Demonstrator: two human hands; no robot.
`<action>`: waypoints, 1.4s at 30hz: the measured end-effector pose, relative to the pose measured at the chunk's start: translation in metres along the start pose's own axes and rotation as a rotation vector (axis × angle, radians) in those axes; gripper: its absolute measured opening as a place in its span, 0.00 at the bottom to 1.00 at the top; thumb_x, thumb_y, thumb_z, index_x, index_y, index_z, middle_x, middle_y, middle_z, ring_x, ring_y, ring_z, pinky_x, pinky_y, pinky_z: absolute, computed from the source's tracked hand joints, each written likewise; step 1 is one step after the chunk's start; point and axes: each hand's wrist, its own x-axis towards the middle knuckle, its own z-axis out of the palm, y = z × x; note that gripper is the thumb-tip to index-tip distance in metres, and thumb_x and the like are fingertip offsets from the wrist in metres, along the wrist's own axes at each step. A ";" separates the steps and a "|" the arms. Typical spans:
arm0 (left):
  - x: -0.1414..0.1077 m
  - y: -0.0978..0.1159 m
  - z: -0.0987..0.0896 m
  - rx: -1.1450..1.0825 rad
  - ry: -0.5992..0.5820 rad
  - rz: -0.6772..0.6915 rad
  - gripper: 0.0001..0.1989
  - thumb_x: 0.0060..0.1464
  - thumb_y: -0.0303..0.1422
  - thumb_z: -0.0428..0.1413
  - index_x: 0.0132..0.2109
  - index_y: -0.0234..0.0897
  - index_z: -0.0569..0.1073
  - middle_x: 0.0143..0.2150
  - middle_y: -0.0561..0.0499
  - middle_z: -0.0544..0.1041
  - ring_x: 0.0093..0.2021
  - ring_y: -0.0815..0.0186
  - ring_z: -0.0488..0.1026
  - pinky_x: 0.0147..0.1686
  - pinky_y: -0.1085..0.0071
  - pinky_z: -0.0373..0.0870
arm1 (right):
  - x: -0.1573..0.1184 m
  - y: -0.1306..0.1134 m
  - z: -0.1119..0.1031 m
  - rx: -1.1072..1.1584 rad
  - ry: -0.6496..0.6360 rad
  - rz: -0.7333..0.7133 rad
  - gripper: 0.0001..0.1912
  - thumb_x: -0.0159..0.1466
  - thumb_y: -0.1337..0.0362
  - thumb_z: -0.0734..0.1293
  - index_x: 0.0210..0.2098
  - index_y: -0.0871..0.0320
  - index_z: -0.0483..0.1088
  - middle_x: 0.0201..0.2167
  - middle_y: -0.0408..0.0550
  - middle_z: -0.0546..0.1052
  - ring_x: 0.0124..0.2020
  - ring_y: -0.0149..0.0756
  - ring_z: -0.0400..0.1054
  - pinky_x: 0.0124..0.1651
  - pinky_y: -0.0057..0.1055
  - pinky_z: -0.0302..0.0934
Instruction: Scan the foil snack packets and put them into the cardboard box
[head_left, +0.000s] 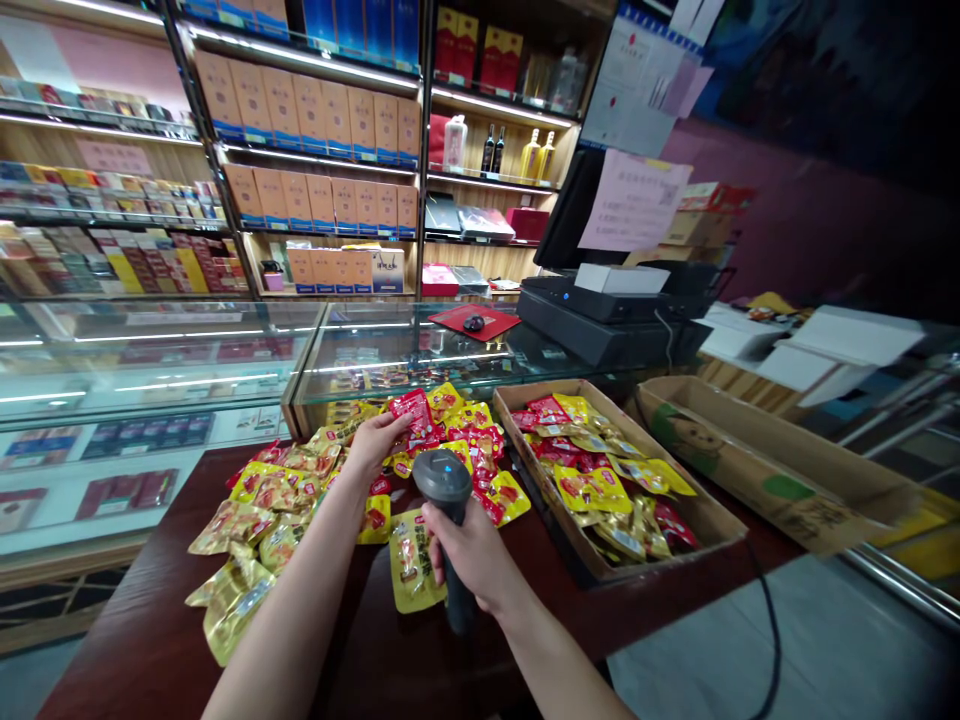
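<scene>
My right hand is wrapped around the handle of a dark grey barcode scanner, whose head points away from me over the table. A yellow-gold snack packet lies flat beneath the scanner. Farther forward, my left hand has its fingers closed on the edge of a red snack packet at the top of the pile. Red and yellow snack packets are heaped around it. To the left of my forearm lie several gold packets.
A shallow cardboard box of packets stands right of the pile, beside another cardboard box. Behind the dark red table runs a glass counter with a mouse and a monitor. A black cable hangs at the right.
</scene>
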 end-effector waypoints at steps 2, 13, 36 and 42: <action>0.000 0.000 0.000 -0.002 -0.008 0.008 0.19 0.33 0.40 0.68 0.33 0.33 0.76 0.29 0.48 0.78 0.28 0.67 0.74 0.27 0.74 0.70 | 0.000 0.000 0.000 0.002 0.000 0.000 0.15 0.55 0.51 0.66 0.32 0.56 0.64 0.10 0.35 0.64 0.10 0.27 0.56 0.14 0.24 0.54; 0.003 -0.004 -0.002 0.027 -0.008 0.022 0.23 0.34 0.40 0.67 0.39 0.32 0.78 0.29 0.47 0.78 0.27 0.67 0.73 0.27 0.74 0.69 | -0.003 -0.002 0.001 0.002 0.007 0.034 0.16 0.55 0.50 0.66 0.29 0.57 0.63 0.11 0.35 0.64 0.11 0.28 0.56 0.15 0.25 0.54; 0.007 0.016 0.108 0.013 -0.129 -0.072 0.18 0.35 0.36 0.68 0.33 0.33 0.72 0.28 0.49 0.76 0.24 0.71 0.73 0.22 0.77 0.69 | 0.082 -0.092 -0.112 0.172 0.284 0.027 0.07 0.48 0.64 0.69 0.25 0.61 0.69 0.14 0.41 0.69 0.15 0.28 0.60 0.19 0.25 0.55; 0.029 0.032 0.192 0.062 -0.253 -0.101 0.19 0.35 0.35 0.69 0.34 0.30 0.73 0.28 0.46 0.77 0.25 0.68 0.74 0.27 0.71 0.73 | 0.088 -0.126 -0.183 0.254 0.368 -0.008 0.05 0.50 0.67 0.67 0.22 0.61 0.66 0.12 0.39 0.66 0.14 0.27 0.58 0.19 0.25 0.57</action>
